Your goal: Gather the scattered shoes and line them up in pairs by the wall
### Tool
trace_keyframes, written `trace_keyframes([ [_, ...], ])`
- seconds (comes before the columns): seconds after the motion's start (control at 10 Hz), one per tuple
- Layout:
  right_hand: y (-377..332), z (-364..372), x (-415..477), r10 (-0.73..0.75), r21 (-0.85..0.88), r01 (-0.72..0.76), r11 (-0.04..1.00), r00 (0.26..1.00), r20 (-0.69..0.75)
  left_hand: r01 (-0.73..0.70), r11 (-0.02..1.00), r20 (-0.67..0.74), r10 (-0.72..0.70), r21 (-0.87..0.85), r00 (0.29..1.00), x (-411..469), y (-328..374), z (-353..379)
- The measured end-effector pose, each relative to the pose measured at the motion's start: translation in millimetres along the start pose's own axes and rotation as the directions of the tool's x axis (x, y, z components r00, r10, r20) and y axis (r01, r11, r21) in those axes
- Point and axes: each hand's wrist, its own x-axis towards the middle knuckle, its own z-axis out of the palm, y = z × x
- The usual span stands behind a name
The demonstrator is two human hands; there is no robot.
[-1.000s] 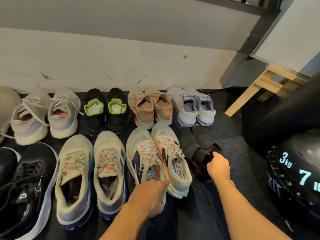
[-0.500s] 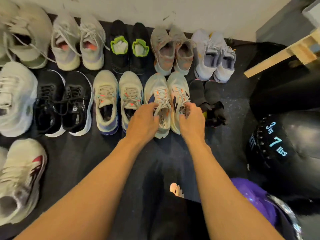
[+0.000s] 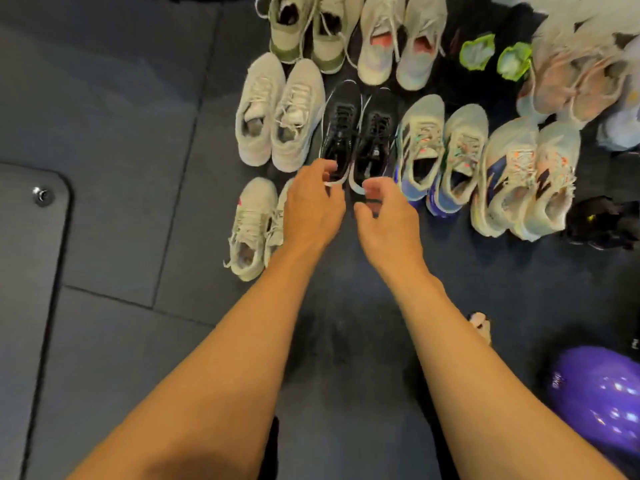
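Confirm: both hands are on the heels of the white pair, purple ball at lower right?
Not the white pair. The head view shows the left hand and right hand on the heels of the black pair; the purple ball is at lower right.

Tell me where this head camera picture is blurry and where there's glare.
Head view: motion smear is worst at the upper right, over the peach pair and the green-lined black shoes; the black pair in the middle is fairly sharp; the purple ball at the lower right carries small bright glare spots.
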Motion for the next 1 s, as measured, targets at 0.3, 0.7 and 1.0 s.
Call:
trace_keyframes([
  [0.3, 36.7, 241.6, -23.1, 0.411, 0.039, -0.424, 0.905, 0.894, 0.18, 0.377, 0.862, 0.16, -0.448, 0.339, 0.88, 37.0, -242.8, -51.0],
  [0.7, 80.5, 324.3, 1.9, 0.284, -0.504, -0.142, 0.852, 0.934, 0.216, 0.199, 0.878, 0.14, -0.284, 0.435, 0.948, 74.3, -330.6, -24.9],
  [1.0, 80.7, 308.6, -0.7, 0.392, -0.402, -0.248, 0.881, 0.859, 0.329, 0.246, 0.847, 0.238, -0.39, 0.472, 0.889, 86.0, -324.3, -32.8],
])
